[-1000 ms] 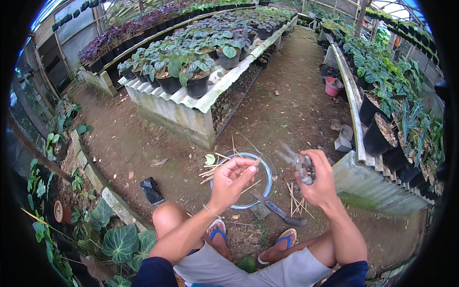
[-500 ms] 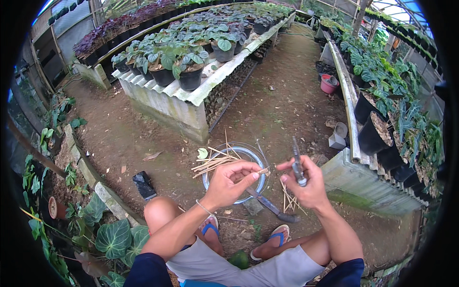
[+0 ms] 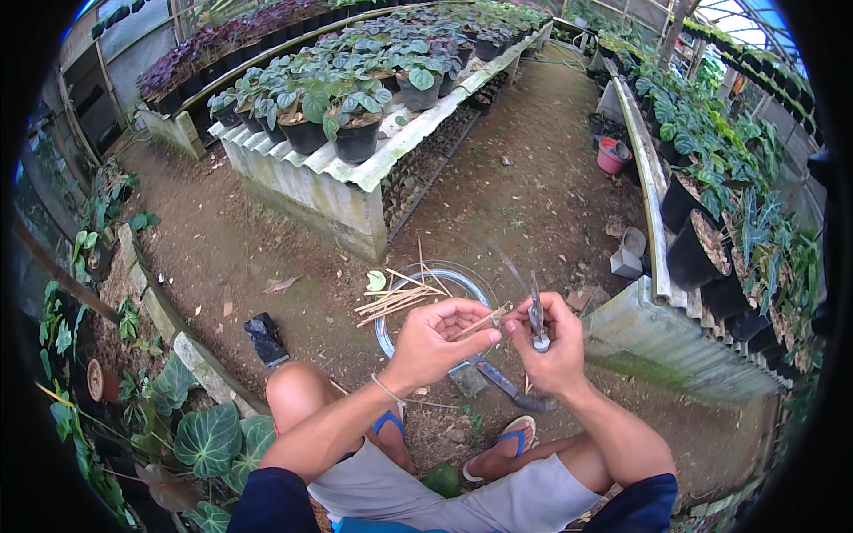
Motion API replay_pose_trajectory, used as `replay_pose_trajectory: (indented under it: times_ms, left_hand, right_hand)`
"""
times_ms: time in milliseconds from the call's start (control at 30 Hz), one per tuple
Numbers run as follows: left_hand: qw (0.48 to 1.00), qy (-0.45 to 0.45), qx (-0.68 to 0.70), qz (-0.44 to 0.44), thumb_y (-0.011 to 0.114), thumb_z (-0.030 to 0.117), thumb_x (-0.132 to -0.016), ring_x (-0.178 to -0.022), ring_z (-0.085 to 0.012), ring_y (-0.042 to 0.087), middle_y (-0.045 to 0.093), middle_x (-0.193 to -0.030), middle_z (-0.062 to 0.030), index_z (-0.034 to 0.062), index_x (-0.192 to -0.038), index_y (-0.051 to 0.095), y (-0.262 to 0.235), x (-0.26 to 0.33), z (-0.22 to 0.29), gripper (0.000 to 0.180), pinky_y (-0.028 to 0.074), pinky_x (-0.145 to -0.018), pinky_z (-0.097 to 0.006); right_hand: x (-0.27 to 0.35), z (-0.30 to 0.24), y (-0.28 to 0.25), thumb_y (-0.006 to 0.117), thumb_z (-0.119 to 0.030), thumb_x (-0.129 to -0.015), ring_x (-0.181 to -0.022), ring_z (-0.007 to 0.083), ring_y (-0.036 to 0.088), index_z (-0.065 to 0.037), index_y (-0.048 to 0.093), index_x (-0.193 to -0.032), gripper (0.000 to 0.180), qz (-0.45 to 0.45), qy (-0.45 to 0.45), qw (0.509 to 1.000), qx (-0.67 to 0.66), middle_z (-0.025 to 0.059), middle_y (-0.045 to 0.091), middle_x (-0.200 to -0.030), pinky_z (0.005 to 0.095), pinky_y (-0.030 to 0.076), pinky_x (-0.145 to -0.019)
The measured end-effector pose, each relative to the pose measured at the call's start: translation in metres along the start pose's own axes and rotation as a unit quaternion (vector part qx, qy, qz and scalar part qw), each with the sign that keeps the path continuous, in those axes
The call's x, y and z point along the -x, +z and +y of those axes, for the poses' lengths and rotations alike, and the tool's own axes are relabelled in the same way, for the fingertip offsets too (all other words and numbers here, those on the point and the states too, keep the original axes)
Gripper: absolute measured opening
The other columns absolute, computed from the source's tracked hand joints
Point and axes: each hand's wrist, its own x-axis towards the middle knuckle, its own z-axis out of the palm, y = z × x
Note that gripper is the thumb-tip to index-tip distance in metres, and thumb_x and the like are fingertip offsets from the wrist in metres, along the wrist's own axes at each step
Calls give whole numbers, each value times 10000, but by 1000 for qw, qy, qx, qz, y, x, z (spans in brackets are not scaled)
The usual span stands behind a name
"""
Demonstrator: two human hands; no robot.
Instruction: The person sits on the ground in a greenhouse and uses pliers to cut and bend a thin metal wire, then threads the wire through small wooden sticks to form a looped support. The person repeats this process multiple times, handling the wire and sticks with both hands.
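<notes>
Between thumb and fingers, my left hand [image 3: 431,336] pinches a short bamboo stick [image 3: 475,327] that points right. My right hand [image 3: 555,348] is closed around a pair of pliers [image 3: 537,318], jaws up, and its fingertips meet the stick's tip. A thin strand, blurred, rises from there. Below the hands a coil of shiny wire [image 3: 383,336] lies on the soil, partly covered by them. Bamboo sticks [image 3: 391,302] are heaped over the coil's far left edge. Near my feet rests a knife [image 3: 505,382] with a dark handle, its blade partly hidden.
A black plastic bag [image 3: 266,339] lies on the soil to the left. Potted plants [image 3: 357,133] crowd a corrugated bench ahead. Another concrete bench [image 3: 684,342] with pots borders the right. A pink bucket [image 3: 613,155] stands farther off, and large-leaved plants [image 3: 209,440] grow at lower left.
My right hand with the pliers has moved left and down to meet the stick. More of the stick now shows in my left hand, tilted up to the right.
</notes>
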Motion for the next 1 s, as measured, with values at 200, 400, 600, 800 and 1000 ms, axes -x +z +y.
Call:
replay_pose_trajectory:
  times_ms: [200, 400, 600, 800, 1000]
  left_hand:
    - [993, 58, -58, 83, 828, 21, -900, -884, -93, 719, 777, -1016, -94, -49, -1098, 748, 3, -1, -7, 225, 600, -796, -234]
    - [993, 76, -39, 83, 837, 24, -888, -864, -99, 721, 783, -994, -91, -33, -1035, 784, 1, 0, 0, 165, 597, -777, -238]
    - [962, 162, -211, 63, 878, 28, -817, -769, -110, 703, 777, -911, -93, -3, -983, 818, -9, 0, 18, 179, 556, -666, -250]
    - [879, 225, -413, 79, 845, 56, -795, -672, -181, 700, 750, -855, -92, 16, -980, 803, -30, 0, 25, 194, 559, -603, -309]
    - [810, 301, -500, 63, 817, 95, -823, -785, -271, 723, 749, -882, -92, 56, -937, 781, -40, -6, 17, 126, 586, -705, -376]
  right_hand:
    - [11, -14, 7, 792, 34, -768, -876, 172, 708, 0, 608, -1081, 365, 25, -121, 978, 168, 138, 750, -991, 324, 563, -773]
    - [7, -14, 11, 779, 25, -575, -892, 322, 691, -7, 639, -1100, 544, 21, -254, 943, 213, 133, 753, -1073, 407, 535, -798]
    - [6, -19, 9, 770, 5, -592, -942, 326, 679, -8, 643, -1131, 554, -19, -267, 934, 238, 151, 739, -1140, 411, 503, -827]
    - [7, -37, -12, 743, -27, -636, -1022, 342, 643, -17, 641, -1202, 575, -6, -184, 905, 383, 145, 689, -1145, 430, 470, -886]
    - [14, -49, -25, 749, -58, -627, -1012, 340, 596, -14, 640, -1259, 643, -15, -135, 838, 528, 138, 622, -1086, 455, 444, -909]
